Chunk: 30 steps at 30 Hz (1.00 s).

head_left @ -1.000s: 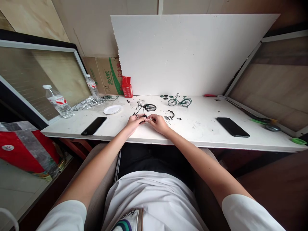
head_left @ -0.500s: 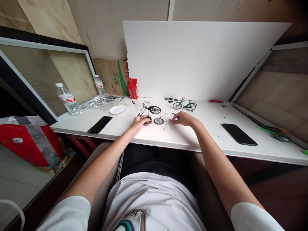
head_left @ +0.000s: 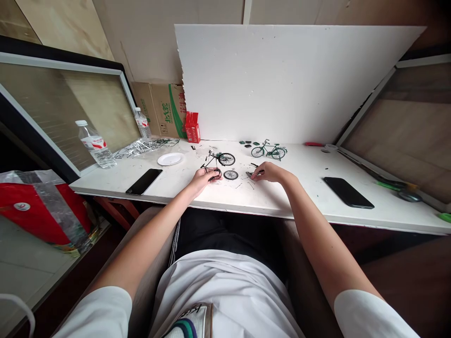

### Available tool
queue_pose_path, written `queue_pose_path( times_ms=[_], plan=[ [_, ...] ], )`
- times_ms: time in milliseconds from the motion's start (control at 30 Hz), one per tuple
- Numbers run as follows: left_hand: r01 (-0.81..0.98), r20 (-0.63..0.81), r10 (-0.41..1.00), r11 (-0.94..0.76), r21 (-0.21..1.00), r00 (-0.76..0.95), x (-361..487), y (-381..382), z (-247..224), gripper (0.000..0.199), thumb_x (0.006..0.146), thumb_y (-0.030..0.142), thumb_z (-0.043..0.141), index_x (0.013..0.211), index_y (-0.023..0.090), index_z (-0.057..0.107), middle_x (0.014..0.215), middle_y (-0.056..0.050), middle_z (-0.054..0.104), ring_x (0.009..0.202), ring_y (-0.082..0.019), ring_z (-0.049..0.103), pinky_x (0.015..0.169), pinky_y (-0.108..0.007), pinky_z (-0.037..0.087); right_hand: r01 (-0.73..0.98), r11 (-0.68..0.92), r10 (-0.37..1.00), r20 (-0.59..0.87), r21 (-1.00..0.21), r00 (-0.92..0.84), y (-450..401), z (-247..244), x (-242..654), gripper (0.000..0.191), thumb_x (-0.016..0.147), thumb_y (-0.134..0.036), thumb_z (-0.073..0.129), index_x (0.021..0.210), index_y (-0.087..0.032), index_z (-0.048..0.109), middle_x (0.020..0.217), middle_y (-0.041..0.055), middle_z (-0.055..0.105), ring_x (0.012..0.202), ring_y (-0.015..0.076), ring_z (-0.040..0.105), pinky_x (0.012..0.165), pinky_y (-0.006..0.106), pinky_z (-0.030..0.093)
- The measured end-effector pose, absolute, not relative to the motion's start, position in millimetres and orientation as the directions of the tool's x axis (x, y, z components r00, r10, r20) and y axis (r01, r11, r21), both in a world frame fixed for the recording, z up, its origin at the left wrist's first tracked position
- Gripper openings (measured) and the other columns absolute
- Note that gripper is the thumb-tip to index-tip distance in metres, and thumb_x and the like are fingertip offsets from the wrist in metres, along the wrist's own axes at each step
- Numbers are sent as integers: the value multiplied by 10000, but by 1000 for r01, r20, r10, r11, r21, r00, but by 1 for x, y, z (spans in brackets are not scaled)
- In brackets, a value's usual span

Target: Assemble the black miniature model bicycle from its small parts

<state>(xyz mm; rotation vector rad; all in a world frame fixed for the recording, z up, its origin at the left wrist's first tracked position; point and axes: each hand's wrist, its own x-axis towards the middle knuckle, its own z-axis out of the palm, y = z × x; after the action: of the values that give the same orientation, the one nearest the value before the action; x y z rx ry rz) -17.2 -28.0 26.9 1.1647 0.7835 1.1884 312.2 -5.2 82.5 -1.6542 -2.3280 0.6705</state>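
My left hand (head_left: pixel 202 178) is closed around the edge of a small black tyre (head_left: pixel 217 175), held just above the table. Beside it lies a loose miniature spoked wheel (head_left: pixel 230 175). Behind these, a partly assembled model bicycle (head_left: pixel 210 160) has a dark spoked wheel fitted on its right side. My right hand (head_left: pixel 266 172) reaches down to the tabletop with its fingers pinched together among small thin parts (head_left: pixel 249 183); whatever is between the fingertips is too small to make out. Farther back stands a complete green model bicycle (head_left: pixel 269 149).
On the white table (head_left: pixel 282 202) a phone (head_left: pixel 144 181) lies left and another phone (head_left: pixel 348 192) right. A white plate (head_left: pixel 170 159), a red box (head_left: pixel 192 126), water bottles (head_left: pixel 97 144) and plastic part frames (head_left: pixel 155 146) stand or lie at the back left. A white board (head_left: pixel 299 84) leans behind.
The camera view has shifted slightly. Both hands stay nearly where they were, the left still holding the tyre and the right still pinching at the tabletop.
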Motion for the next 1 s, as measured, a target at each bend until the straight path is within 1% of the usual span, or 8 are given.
queue_pose_path(
  times_ms=[200, 333, 467, 633, 833, 1000],
  plan=[
    [-273, 116, 963, -46, 961, 243, -17, -28, 27, 306, 737, 313, 885, 911, 110, 738, 964, -114, 766, 901, -224, 763, 864, -348, 506, 845, 305, 926, -72, -439, -371, -10, 87, 305, 225, 823, -333, 796, 1027, -254, 847, 1080, 42, 821, 972, 247, 720, 821, 303, 524],
    [-261, 116, 960, -46, 964, 256, -18, -26, 25, 330, 743, 339, 897, 938, 117, 750, 971, -110, 770, 915, -222, 758, 845, -338, 512, 854, 304, 927, -76, -422, -368, -10, 86, 304, 198, 840, -340, 764, 994, -244, 842, 1052, 50, 819, 927, 241, 710, 804, 305, 514],
    [-259, 118, 957, -47, 965, 266, -18, -26, 25, 347, 742, 344, 899, 961, 115, 757, 948, -104, 771, 913, -218, 755, 846, -334, 516, 843, 305, 923, -82, -444, -377, -6, 82, 308, 206, 834, -369, 767, 988, -255, 843, 1067, 50, 820, 954, 247, 713, 836, 308, 520],
    [-251, 118, 956, -48, 967, 269, -18, -25, 24, 339, 748, 341, 893, 961, 113, 759, 963, -116, 775, 907, -222, 758, 840, -337, 515, 860, 297, 926, -94, -416, -365, -6, 84, 307, 224, 845, -376, 755, 1017, -259, 838, 1077, 51, 820, 947, 249, 712, 804, 308, 516],
    [-254, 111, 960, -44, 966, 258, -18, -25, 24, 327, 741, 328, 891, 954, 114, 765, 948, -107, 776, 897, -212, 756, 839, -326, 505, 893, 272, 935, -122, -359, -334, -12, 90, 300, 169, 878, -297, 719, 1003, -241, 818, 1070, 53, 815, 922, 232, 719, 781, 297, 500],
    [-262, 116, 959, -46, 964, 257, -17, -26, 25, 329, 735, 332, 897, 941, 114, 761, 957, -105, 774, 901, -213, 756, 848, -330, 500, 938, 222, 951, -152, -267, -269, -14, 90, 297, 209, 900, -367, 714, 1043, -234, 788, 1061, 72, 795, 863, 225, 696, 701, 298, 463]
  ],
)
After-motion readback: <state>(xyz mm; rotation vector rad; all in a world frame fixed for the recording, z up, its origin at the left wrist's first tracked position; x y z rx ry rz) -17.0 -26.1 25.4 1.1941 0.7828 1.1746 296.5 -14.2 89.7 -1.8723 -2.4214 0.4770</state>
